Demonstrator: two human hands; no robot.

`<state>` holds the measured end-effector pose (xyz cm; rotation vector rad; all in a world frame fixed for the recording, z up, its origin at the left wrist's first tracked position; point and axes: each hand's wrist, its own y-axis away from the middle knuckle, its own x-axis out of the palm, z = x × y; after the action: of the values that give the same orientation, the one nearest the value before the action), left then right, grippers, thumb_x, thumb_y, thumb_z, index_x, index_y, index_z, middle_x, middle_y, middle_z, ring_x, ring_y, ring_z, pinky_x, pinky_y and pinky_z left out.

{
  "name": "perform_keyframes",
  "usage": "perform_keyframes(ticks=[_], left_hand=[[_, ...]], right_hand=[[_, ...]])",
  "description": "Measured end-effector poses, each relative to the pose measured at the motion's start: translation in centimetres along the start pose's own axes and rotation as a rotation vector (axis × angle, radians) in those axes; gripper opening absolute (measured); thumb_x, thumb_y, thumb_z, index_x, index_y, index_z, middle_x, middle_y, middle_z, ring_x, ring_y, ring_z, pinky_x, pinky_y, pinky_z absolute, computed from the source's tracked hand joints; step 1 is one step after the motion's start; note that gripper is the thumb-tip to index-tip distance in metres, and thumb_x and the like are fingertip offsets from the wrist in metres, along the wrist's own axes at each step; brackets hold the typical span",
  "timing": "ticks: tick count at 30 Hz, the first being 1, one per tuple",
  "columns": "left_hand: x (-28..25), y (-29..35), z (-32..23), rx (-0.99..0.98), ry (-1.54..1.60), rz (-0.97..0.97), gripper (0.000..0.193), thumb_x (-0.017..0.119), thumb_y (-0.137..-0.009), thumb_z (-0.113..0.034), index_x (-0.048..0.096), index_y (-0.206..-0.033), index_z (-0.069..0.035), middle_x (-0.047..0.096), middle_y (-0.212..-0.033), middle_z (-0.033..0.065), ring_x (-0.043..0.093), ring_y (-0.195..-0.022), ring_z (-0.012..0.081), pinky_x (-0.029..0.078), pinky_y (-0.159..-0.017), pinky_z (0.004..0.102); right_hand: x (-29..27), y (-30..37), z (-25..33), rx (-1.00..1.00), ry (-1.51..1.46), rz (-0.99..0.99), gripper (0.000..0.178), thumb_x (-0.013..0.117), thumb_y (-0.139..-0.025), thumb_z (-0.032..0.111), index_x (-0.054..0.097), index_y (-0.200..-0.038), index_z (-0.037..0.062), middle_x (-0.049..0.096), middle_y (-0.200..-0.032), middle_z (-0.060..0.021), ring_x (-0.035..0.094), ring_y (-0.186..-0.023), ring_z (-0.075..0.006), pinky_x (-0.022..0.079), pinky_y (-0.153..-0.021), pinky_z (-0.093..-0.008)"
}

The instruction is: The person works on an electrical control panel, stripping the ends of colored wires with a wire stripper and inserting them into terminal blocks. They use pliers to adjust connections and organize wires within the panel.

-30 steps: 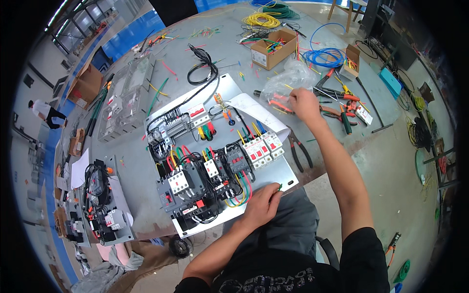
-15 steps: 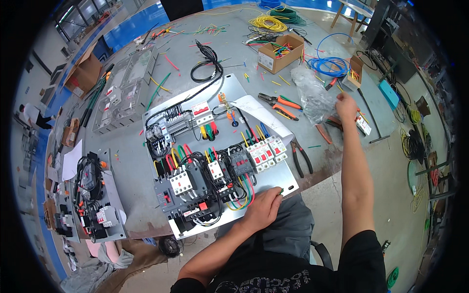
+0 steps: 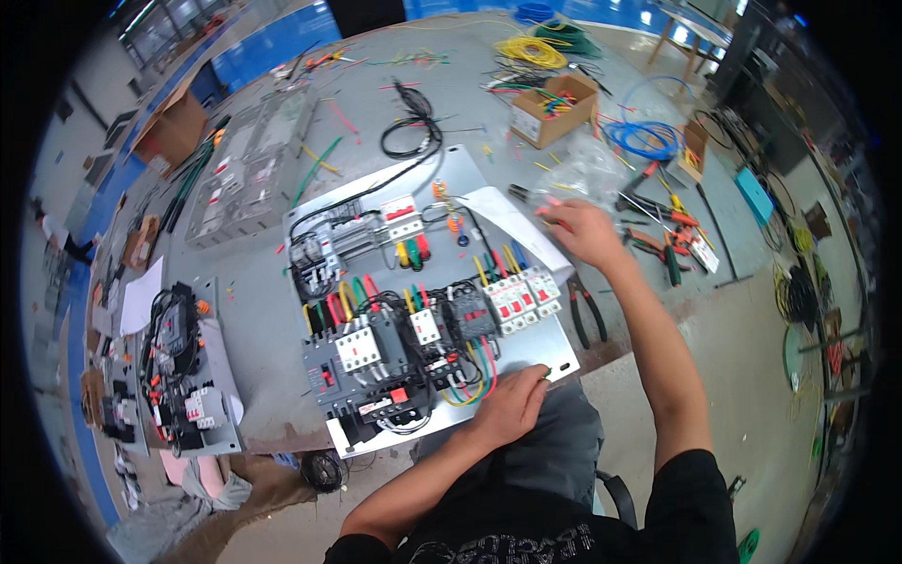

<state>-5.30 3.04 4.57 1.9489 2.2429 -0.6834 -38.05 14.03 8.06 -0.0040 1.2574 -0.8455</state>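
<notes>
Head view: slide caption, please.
Left hand at the front edge of a wired panel, right hand near a plastic bag.

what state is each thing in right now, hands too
left hand, pinching a small green piece
right hand, at an orange-handled tool, grip unclear
metal panel, lying flat with wired components mounted
dark-handled pliers, handles spread apart
paper sheet, curled
clear plastic bag, crumpled
larger cardboard box, open, coloured pieces inside
blue wire, coiled
yellow wire, coiled
</notes>
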Motion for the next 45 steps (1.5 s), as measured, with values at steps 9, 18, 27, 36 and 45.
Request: perform_keyframes(ticks=[9, 18, 27, 36, 45], left_hand=[[0.1, 0.2, 0.0, 0.023, -0.01, -0.027, 0.025, 0.064, -0.106, -0.016, 0.061, -0.126, -0.002, 0.072, -0.108, 0.0207, 0.07, -0.099, 0.0416, 0.056, -0.083, 0.046], [0.1, 0.2, 0.3, -0.05, 0.021, 0.074, 0.026, 0.061, -0.107, -0.017, 0.06, -0.129, -0.002, 0.071, -0.108, 0.0215, 0.069, -0.103, 0.0414, 0.054, -0.086, 0.046], [0.1, 0.3, -0.1, -0.005, -0.035, 0.064, 0.024, 0.06, -0.107, -0.016, 0.06, -0.128, -0.003, 0.071, -0.108, 0.0206, 0.07, -0.1, 0.0409, 0.054, -0.084, 0.0466], [0.0, 0.4, -0.2, -0.016, 0.012, 0.006, 0.023, 0.061, -0.108, -0.021, 0.062, -0.123, -0.004, 0.072, -0.1, 0.0208, 0.071, -0.093, 0.0405, 0.054, -0.079, 0.046], [2.6, -3.9, -2.4, -0.338, 0.807, -0.106, 0.014, 0.062, -0.109, -0.016, 0.064, -0.111, -0.002, 0.073, -0.102, 0.0047, 0.069, -0.093, 0.0104, 0.056, -0.08, 0.0273]], right_hand=[[0.5, 0.8, -0.2, 0.139, 0.249, 0.019, 0.019, 0.083, -0.078, 0.015, 0.08, -0.096, 0.0099, 0.073, -0.1, -0.0119, 0.066, -0.101, -0.0353, 0.054, -0.088, -0.0483], [1.2, 2.1, 0.8, 0.131, 0.145, -0.042, 0.01, 0.074, -0.089, 0.01, 0.077, -0.098, 0.0071, 0.068, -0.096, -0.0166, 0.069, -0.087, -0.0386, 0.055, -0.077, -0.048], [1.0, 1.7, -1.0, 0.282, 0.146, 0.107, 0.011, 0.073, -0.084, 0.012, 0.075, -0.087, 0.0017, 0.07, -0.091, -0.0195, 0.07, -0.088, -0.0422, 0.055, -0.078, -0.0498], [-1.2, 3.4, -0.1, 0.408, -0.194, 0.103, 0.013, 0.067, -0.093, 0.013, 0.067, -0.094, 0.0003, 0.068, -0.08, -0.0119, 0.065, -0.071, -0.0257, 0.052, -0.067, -0.0366], [-4.4, 15.0, 13.2, 0.673, -0.992, -0.191, 0.015, 0.07, -0.1, 0.011, 0.069, -0.113, 0.0016, 0.069, -0.088, -0.0017, 0.065, -0.073, -0.0092, 0.053, -0.066, -0.0254]])
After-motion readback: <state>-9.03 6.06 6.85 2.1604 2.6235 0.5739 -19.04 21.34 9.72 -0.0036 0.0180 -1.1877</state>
